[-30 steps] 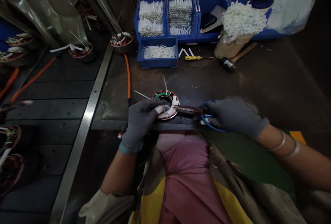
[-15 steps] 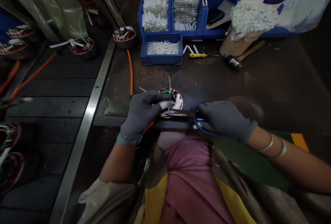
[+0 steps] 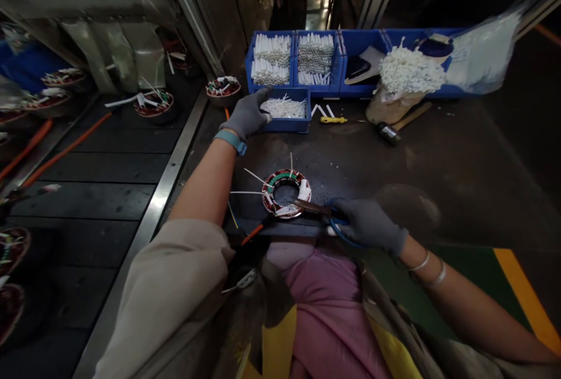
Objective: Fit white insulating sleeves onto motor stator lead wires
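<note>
My gloved left hand (image 3: 248, 115) reaches to the left end of a small blue bin (image 3: 284, 126) filled with thin white strips (image 3: 287, 107). Its index finger and thumb stand apart; nothing shows between them. My gloved right hand (image 3: 370, 224) grips scissors (image 3: 313, 208) by their blue handles, the blades pointing left over a ring-shaped motor stator (image 3: 265, 202). The stator lies on the bench near my body, with copper windings, a green part, white sleeves and several thin white ties sticking out. An orange cable sleeve (image 3: 253, 233) lies below it.
Blue bins (image 3: 294, 69) of white tubes stand at the back. Right of them are a bundle of white-tipped strips (image 3: 409, 69), a hammer (image 3: 389, 134) and a yellow-handled tool (image 3: 333, 120). A roller conveyor (image 3: 87, 174) on the left carries more stators (image 3: 153, 107).
My left hand has left the stator and moved up and forward to the small bin. My right hand keeps the scissors at the stator. The camera view has tilted up.
</note>
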### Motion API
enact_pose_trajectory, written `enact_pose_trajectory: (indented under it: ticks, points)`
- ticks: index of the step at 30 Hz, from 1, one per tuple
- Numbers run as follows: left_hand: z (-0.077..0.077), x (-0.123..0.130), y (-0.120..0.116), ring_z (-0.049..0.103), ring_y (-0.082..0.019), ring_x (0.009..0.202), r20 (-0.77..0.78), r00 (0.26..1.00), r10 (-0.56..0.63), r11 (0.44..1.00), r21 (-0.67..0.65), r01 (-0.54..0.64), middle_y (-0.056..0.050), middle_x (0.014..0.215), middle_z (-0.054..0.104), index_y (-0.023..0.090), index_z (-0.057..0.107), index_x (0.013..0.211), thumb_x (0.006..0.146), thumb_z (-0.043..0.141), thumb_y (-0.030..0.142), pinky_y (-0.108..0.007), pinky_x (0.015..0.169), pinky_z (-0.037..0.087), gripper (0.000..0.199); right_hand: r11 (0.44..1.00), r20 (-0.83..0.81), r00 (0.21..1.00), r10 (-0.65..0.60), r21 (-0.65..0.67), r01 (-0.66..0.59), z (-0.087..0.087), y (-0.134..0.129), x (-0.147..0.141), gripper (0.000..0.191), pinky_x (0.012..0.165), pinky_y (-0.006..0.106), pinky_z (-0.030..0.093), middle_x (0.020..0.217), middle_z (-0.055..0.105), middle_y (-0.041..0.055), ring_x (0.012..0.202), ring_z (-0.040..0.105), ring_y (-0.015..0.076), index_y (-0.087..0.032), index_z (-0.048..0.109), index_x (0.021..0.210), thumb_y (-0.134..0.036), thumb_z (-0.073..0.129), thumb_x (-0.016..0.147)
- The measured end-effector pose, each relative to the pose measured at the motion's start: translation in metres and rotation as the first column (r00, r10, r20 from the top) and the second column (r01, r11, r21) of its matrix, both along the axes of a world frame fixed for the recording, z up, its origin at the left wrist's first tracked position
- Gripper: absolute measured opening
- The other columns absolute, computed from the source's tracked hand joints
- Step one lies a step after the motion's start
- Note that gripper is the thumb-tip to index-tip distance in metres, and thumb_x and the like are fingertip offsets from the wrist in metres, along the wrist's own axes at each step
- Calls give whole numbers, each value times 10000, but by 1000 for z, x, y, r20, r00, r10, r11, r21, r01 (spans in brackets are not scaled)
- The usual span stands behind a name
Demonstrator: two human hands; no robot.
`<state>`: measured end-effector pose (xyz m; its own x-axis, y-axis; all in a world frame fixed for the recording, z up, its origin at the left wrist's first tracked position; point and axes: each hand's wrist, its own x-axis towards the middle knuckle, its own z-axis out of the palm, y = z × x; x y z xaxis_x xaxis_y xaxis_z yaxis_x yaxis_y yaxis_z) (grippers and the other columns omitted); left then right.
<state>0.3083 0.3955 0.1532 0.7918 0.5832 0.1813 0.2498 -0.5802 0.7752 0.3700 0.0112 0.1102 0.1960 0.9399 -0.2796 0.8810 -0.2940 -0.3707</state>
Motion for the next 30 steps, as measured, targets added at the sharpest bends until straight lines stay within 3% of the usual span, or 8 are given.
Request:
enact_pose_trajectory:
  ticks: [3,5,7,11,16,20,24,30]
  points:
    - [2,-35,-18,706,-275,1211,-63,966,-249,964,-109,242,-96,1324,751,185,755,1269,705,777,109,-425,1099,541,570,996,115,990,-79,47,74,12,1,17,443,641,301,290,972,755,103,810,678,241,-185,684,1051,-601,542,995]
    - [7,-59,-42,731,-272,1169,-139,877,-460,875,-237,422,-85,1255,781,207,787,1226,713,803,178,-397,1046,569,514,996,236,968,-89,40,82,19,12,29,480,621,308,253,965,750,113,810,681,253,-188,679,1035,-642,530,986]
    - [9,-72,-69,745,-274,1134,-150,830,-537,822,-314,475,-75,1185,804,219,807,1192,722,818,236,-380,997,587,470,999,305,951,-47,9,47,24,32,36,517,604,314,220,983,755,121,813,690,261,-189,676,1053,-677,521,981]
    - [-2,-69,-106,760,-267,1009,-18,944,-329,911,-268,313,-88,1042,821,179,845,984,795,766,351,-354,894,599,268,996,350,935,66,-74,-42,27,66,42,549,598,325,195,1041,768,144,842,714,272,-172,678,1138,-674,503,1002]
    - [-27,-108,-78,729,-229,824,-2,999,50,984,-171,-50,-79,832,795,177,789,778,819,707,418,-319,785,591,258,988,362,925,110,-137,-64,27,64,49,562,609,314,218,1024,779,128,834,716,268,-186,690,1170,-675,458,1019]
    - [-24,-165,-59,726,-233,757,-194,977,-86,965,-259,33,-83,857,795,178,811,981,716,803,415,-303,674,593,356,984,352,921,166,-120,-132,47,68,39,599,606,308,243,1016,777,124,797,700,258,-195,704,1159,-722,490,972]
    - [3,-176,-92,761,-256,920,-210,939,-274,935,-287,209,-69,1045,803,221,724,1354,776,810,416,-302,770,610,615,952,327,898,296,-176,-250,69,98,16,519,622,303,297,998,781,136,799,704,263,-195,735,1103,-658,545,967]
    - [8,-166,-120,768,-249,884,-187,964,-187,964,-226,143,-40,954,825,255,857,1005,896,702,420,-301,786,600,252,926,334,873,354,-256,-278,74,109,10,386,633,336,336,933,780,166,804,723,300,-181,763,1084,-516,591,997]
